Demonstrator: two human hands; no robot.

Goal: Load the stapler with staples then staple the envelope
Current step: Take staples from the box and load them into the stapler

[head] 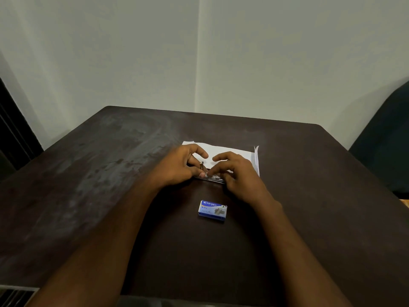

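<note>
A small metal stapler [211, 178] lies at the near edge of a white envelope [223, 150] in the middle of the dark table. My left hand [180, 167] grips the stapler's left end, where a thin metal part sticks up between the fingers. My right hand [238, 172] rests its fingertips on the stapler's right part and hides most of it. A blue and white staple box [213, 210] lies shut on the table, nearer to me than the stapler and apart from both hands.
The dark brown table [110, 173] stands in a corner of pale walls. A dark chair back [387, 140] rises at the right edge. A dark panel [13, 129] stands at the left.
</note>
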